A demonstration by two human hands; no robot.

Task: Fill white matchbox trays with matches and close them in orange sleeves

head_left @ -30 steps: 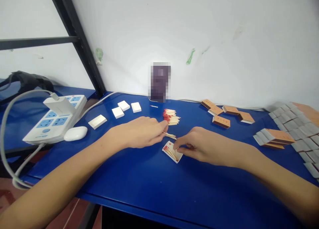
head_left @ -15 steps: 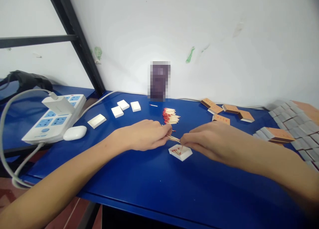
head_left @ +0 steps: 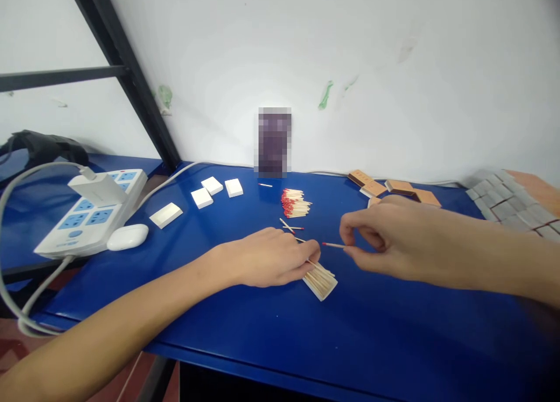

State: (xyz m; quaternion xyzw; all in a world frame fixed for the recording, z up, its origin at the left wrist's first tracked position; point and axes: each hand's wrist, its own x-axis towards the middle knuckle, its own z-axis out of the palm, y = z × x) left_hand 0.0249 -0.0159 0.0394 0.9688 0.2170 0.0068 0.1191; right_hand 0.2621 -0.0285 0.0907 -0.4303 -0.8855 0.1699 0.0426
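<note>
The right hand is hovering right of the frame's centre, its fingers pinching the plain end of a single match, whose red head is pointing left. The left hand is reaching in just below the centre, its fingers bending over a white tray and touching the matchsticks that are lying in it; whether they are gripping any, I cannot tell. The tray is sitting on the blue tabletop, slightly right of the lower centre.

Two loose matches are crossing just above the left hand, and a pile of red-headed matches is lying farther up, near the centre. Four white trays are resting left of centre. Orange matchboxes are lying at the right, partly hiding behind the right hand, while more boxes are standing packed together at the right edge. A power strip is occupying the left side, with a white case lying beside it.
</note>
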